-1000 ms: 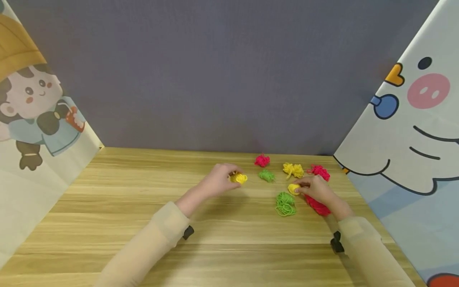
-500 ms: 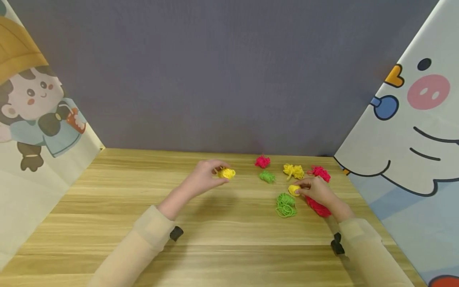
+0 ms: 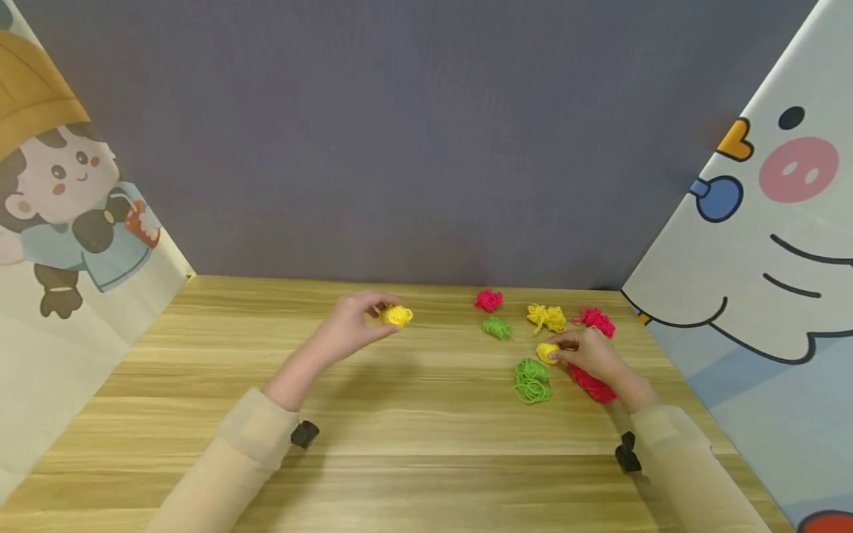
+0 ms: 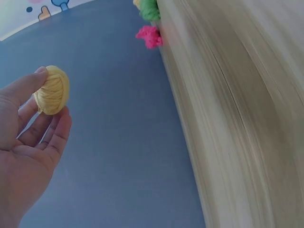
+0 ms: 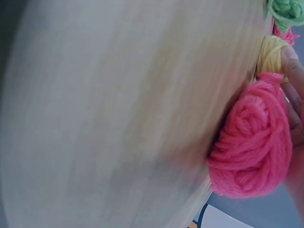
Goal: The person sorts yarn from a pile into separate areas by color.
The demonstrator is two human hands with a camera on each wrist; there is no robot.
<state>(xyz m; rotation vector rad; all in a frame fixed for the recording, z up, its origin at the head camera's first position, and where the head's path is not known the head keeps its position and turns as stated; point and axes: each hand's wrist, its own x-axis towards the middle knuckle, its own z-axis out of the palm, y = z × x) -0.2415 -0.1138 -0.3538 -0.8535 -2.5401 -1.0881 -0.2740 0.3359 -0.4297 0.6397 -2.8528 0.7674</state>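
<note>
My left hand (image 3: 349, 326) pinches a small yellow ball of yarn (image 4: 53, 91) between thumb and fingers, raised above the table left of the other yarn. At the right, my right hand (image 3: 589, 355) holds a second yellow ball of yarn (image 3: 547, 353) low among the group, its thumb on the near side in the right wrist view. Close beside that hand lies a large red-pink bundle of yarn (image 5: 251, 142), partly hidden by the hand in the head view. A loose green bundle of yarn (image 3: 532, 380) lies just left of it.
Behind the right hand are a yellow bundle of yarn (image 3: 546, 318) and a pink one (image 3: 595, 321). A small green bundle (image 3: 496, 327) and a small pink bundle (image 3: 489, 299) lie farther left. A dark upright panel (image 3: 400, 148) borders the wooden table (image 3: 426, 474) at the back; printed panels flank it.
My left hand has moved left and slightly away from me, carrying its yellow ball of yarn. My right hand has stayed almost still on the other one.
</note>
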